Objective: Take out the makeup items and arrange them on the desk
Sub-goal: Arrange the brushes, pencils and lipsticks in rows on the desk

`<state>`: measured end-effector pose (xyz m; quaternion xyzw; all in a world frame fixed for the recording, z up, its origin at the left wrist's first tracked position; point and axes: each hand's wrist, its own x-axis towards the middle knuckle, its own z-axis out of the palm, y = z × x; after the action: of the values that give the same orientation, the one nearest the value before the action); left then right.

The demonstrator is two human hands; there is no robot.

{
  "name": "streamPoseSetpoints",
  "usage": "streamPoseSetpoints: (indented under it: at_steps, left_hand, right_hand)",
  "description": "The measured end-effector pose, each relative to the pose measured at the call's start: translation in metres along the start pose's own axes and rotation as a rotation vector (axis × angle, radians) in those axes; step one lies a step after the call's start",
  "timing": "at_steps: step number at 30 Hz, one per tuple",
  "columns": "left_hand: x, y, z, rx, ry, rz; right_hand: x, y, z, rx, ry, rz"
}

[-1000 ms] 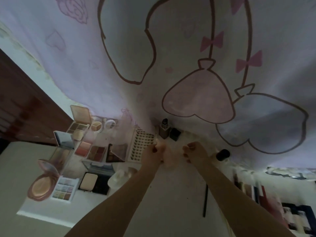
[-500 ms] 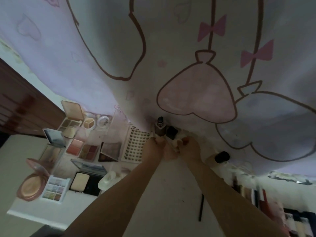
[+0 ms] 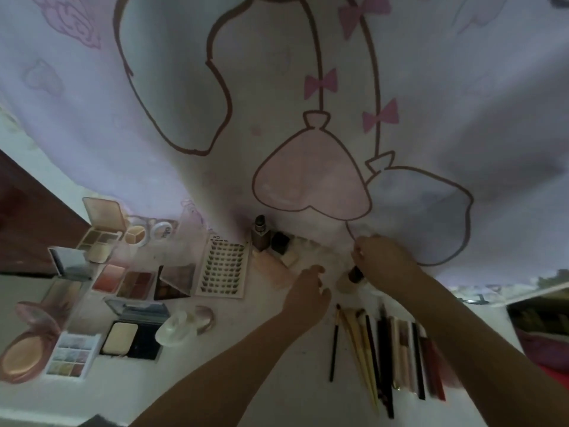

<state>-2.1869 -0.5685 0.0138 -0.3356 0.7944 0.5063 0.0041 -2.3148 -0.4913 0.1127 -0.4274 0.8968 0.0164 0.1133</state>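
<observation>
Centrally, the right hand (image 3: 381,260) grips a dark-capped bottle (image 3: 354,277) beneath its fingers; the left hand (image 3: 308,288), relaxed and empty, hovers just beside. A careless release could tip the bottle onto the brushes (image 3: 385,349) nearer the wrist.

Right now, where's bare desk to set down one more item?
Best patch: the near centre of the desk, between the black compact and the row of brushes and pencils, though the left forearm crosses it. Crowded: the palettes at left, and the back edge around the foundation bottle, where both hands work.
</observation>
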Motion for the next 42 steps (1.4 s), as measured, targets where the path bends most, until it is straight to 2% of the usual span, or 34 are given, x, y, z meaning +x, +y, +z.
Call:
streamPoseSetpoints:
  at_steps: [2, 4, 8, 10, 13, 15, 18, 22, 29, 32, 34, 36, 40, 42]
  left_hand:
    - [0.005, 0.011, 0.021, 0.074, -0.097, 0.065]
    - [0.012, 0.019, 0.033, 0.07, -0.117, 0.088]
    - [0.019, 0.028, 0.035, 0.243, -0.108, 0.129]
    - [0.015, 0.027, 0.025, 0.19, -0.074, 0.12]
    - [-0.002, 0.015, -0.002, -0.078, -0.114, 0.145]
    - [-0.016, 0.009, -0.024, -0.062, -0.11, 0.212]
    - [-0.036, 0.011, -0.048, 0.077, -0.002, 0.276]
    - [-0.062, 0.023, -0.084, -0.035, 0.019, 0.219]
    - [-0.108, 0.042, -0.149, -0.28, -0.322, 0.213]
    - [-0.124, 0.038, -0.16, -0.511, -0.66, 0.237]
    - [-0.134, 0.037, -0.164, -0.587, -0.765, 0.24]
    - [-0.139, 0.035, -0.167, -0.491, -0.661, 0.254]
    - [-0.145, 0.041, -0.17, -0.01, -0.258, 0.277]
    - [-0.149, 0.043, -0.167, 0.128, -0.131, 0.317]
  right_hand:
    - [-0.007, -0.002, 0.009, -0.073, -0.106, -0.015]
    - [-0.009, -0.006, 0.02, -0.065, -0.18, 0.0]
    - [-0.01, -0.004, 0.033, -0.023, -0.186, 0.033]
    - [-0.013, -0.001, 0.027, 0.072, -0.175, 0.036]
    - [-0.019, -0.004, 0.007, 0.249, -0.149, 0.022]
    - [-0.021, -0.014, -0.007, 0.281, -0.191, -0.001]
    - [-0.024, -0.041, -0.028, 0.311, -0.247, -0.001]
    - [-0.034, -0.073, -0.052, 0.391, -0.136, -0.055]
    - [-0.069, -0.103, -0.08, 0.408, 0.088, -0.259]
    - [-0.088, -0.112, -0.084, 0.39, 0.199, -0.425]
    - [-0.1, -0.115, -0.089, 0.395, 0.202, -0.51]
    - [-0.108, -0.112, -0.095, 0.415, 0.108, -0.531]
    - [-0.116, -0.106, -0.104, 0.473, -0.23, -0.35]
    - [-0.115, -0.108, -0.104, 0.482, -0.243, -0.293]
